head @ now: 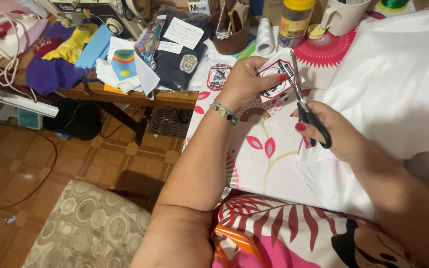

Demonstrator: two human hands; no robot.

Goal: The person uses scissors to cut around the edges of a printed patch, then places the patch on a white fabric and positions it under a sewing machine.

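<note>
Your left hand (247, 79) pinches a white printed patch (276, 82), red and black emblem, above the flowered cloth on the bench (269, 164). Your right hand (336, 134) grips black-handled scissors (306, 109), fingers through the loops, blades pointing up and away, just right of the patch's edge. A matching round patch (219, 76) lies left of your wrist. A yellow-lidded jar (294, 20) stands at the far edge.
</note>
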